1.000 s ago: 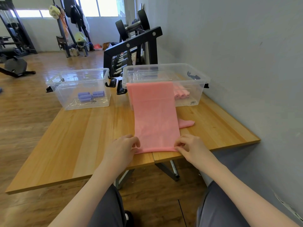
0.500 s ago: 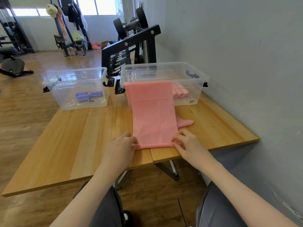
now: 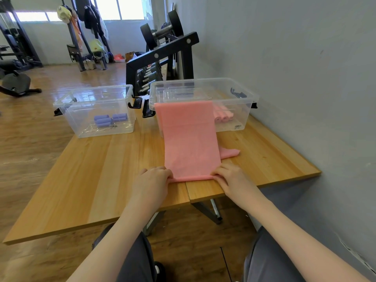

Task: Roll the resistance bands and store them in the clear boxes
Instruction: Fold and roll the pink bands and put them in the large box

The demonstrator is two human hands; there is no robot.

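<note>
From the head view, a flat pink stretchy resistance band (image 3: 190,139) is draping over the near wall of a clear plastic storage box with black latches (image 3: 240,94) and running down across the light wooden table (image 3: 91,176) toward the person. The band's near end is lying just short of the table's front edge, where a narrow fold or first turn of a roll is showing.

The left hand (image 3: 151,184) is sitting at the left corner of that near end, its fingers curled and the fingertips pinching the folded edge (the thumb is hidden under the hand). The right hand (image 3: 232,180) is mirroring it at the right corner, fingers bent and pinching the same edge against the table. A second strip of pink band (image 3: 230,154) is poking out from beneath the draped band, on its right side.

Inside the box behind the band, several rolled pink bands (image 3: 222,117) are lying on the floor. To the left of that box, apart from it, a second clear plastic box (image 3: 81,102) is holding a few rolled purple bands (image 3: 109,119). Behind both boxes a black dumbbell rack (image 3: 162,55) is standing by the grey wall.
</note>
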